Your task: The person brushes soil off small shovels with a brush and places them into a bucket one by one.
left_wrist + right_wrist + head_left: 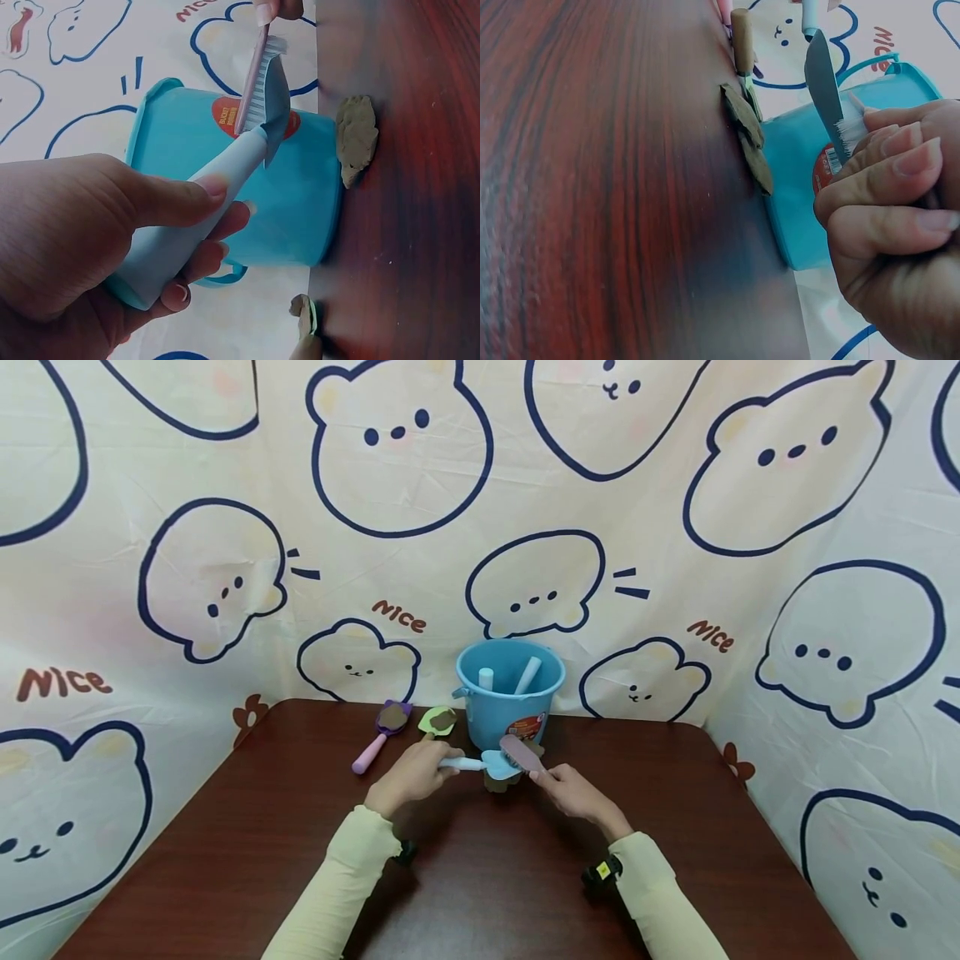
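Pale blue, the shovel [495, 767] gripped by the left hand [416, 771] meets a pink brush [522, 754] the right hand [576, 792] grasps; on the far side stands a bucket [491, 714]

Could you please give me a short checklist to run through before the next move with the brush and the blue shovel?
1. Left hand gripping the blue shovel by its handle: ok.
2. Right hand holding the brush: ok.
3. Brush bristles facing the shovel's blade: ok.
4. Whole blade clean: cannot tell; the brush hides part of it.
5. Bucket standing upright: ok.
6. Purple shovel free of brown material: not ok; a brown clump sits on its blade.
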Motion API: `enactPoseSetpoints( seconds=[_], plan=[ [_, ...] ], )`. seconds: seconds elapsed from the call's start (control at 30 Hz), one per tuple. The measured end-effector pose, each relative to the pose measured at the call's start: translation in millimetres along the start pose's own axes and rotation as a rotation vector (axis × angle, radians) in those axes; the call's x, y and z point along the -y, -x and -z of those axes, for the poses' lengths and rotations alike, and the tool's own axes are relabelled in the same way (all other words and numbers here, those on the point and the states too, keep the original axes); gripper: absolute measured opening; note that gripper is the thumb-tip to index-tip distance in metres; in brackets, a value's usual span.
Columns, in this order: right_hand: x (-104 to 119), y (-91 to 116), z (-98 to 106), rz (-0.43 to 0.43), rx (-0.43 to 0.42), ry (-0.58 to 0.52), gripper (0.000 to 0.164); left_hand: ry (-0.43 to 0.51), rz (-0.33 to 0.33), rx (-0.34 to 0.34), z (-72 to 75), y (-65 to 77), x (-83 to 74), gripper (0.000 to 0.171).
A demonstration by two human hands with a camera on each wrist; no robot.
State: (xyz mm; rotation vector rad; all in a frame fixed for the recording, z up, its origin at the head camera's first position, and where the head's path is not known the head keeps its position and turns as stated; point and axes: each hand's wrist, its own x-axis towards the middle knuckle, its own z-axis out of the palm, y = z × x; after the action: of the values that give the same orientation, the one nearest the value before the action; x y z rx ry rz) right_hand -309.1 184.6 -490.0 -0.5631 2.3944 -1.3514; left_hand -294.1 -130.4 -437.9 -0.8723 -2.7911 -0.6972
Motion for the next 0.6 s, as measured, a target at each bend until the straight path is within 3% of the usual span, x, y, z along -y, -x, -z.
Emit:
enactPoseSetpoints(
  seconds=[0.6],
  plan=[
    [-1.9,1.9,7.3,-0.012,-0.016,-0.001,0.063,0.031,-0.005,0.017,10.7,6.2,5.7,0.024]
  ],
)
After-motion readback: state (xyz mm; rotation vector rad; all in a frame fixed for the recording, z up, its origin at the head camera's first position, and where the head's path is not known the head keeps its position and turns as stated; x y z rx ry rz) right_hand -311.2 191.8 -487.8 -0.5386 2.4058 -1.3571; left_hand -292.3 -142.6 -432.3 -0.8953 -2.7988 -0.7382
